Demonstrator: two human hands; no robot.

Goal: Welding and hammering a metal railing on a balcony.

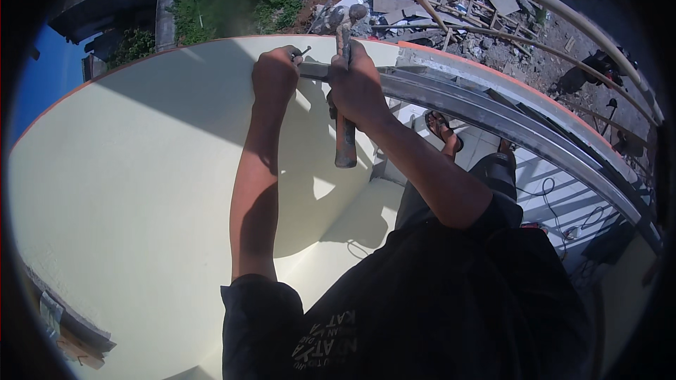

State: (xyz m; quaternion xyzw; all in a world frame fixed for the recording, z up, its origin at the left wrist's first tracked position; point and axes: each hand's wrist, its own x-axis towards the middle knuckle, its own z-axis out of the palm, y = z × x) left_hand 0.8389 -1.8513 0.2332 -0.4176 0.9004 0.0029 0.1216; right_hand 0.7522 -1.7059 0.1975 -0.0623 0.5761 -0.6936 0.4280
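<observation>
Beside the cream wall's top edge, my left hand [274, 74] is closed. A small dark nail [306, 50] sticks out of its fingertips, slanting up and right. My right hand [358, 88] is wrapped round the handle of a hammer [345, 146]. The hammer stands nearly upright in view, with its worn head above my fist and its orange and dark grip below. Close to both hands is the left end of a grey metal rail [451, 95], which runs off to the right. My fingers hide part of that end.
The cream wall [141, 169] fills the left side, capped by an orange edge. Sandaled feet [445, 130] stand on white tiles, with a dark cable [546, 193] nearby. Rubble [422, 7] and bamboo poles [598, 24] lie beyond the railing. A wooden ledge piece [77, 338] sits lower left.
</observation>
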